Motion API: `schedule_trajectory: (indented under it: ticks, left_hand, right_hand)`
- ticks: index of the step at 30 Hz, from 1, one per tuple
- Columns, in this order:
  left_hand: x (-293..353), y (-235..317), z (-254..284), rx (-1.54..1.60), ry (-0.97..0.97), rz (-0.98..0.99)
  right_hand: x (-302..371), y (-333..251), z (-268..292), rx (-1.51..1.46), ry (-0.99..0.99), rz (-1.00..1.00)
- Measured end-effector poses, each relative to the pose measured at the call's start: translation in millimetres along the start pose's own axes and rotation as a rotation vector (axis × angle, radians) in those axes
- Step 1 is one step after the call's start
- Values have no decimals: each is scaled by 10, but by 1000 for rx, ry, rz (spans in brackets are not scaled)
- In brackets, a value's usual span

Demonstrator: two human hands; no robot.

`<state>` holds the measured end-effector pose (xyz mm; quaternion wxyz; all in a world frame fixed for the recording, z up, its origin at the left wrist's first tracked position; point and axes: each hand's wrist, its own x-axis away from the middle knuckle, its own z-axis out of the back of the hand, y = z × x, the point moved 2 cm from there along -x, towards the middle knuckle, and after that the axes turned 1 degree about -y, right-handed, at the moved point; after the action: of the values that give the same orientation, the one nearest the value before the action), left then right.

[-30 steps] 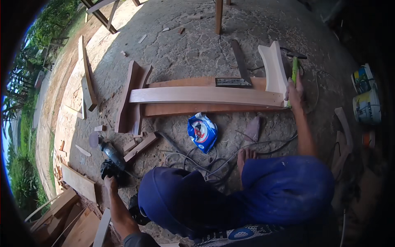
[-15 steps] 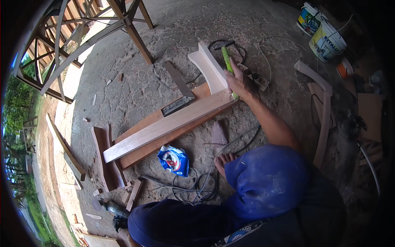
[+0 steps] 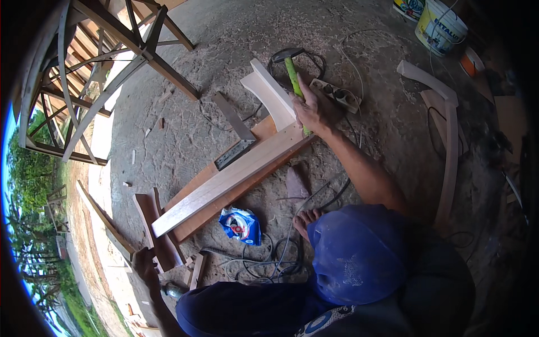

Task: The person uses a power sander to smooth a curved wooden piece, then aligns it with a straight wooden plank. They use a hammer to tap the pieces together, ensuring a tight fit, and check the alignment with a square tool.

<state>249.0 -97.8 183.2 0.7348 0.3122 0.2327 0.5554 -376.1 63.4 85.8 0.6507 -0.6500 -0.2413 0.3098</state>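
My right hand (image 3: 314, 112) is closed around the green handle of a hammer (image 3: 292, 73), its dark head pointing away from me. That hand is over the joint where a pale curved wooden piece (image 3: 264, 89) meets a long pale board (image 3: 224, 182). The board lies along a wider brown board (image 3: 196, 224), its left end over a brown curved piece (image 3: 157, 224). My left hand (image 3: 146, 269) is beside that curved piece, near the end of a narrow wooden strip (image 3: 104, 222). Its fingers are dark and partly hidden, so any grip is unclear.
A try square-like tool (image 3: 236, 151) lies against the boards. Nearer me are a blue packet (image 3: 240, 224), coiled cables (image 3: 275, 261) and a flat offcut (image 3: 296, 182). A power strip (image 3: 337, 94) sits beyond my right hand. Buckets (image 3: 441, 28) stand far right, wooden frames (image 3: 143, 50) far left.
My left hand has come into view at the lower left, beside the brown curved piece. My view has shifted, showing the hammer's head more clearly; my right hand keeps its hold.
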Motion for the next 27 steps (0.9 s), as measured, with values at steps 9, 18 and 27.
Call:
schedule_trajectory:
  ticks: [9,18,27]
  left_hand:
    - [-714,2469,-2865,-63,-630,-789]
    - [-408,2404,-4258,539,-464,-312]
    - [-387,2446,-4383,259,-308,-583]
  right_hand:
    - [-44,9,-126,6,-46,-33]
    - [-106,119,-91,45,-5,133]
    - [208,-203,195,322,48,399]
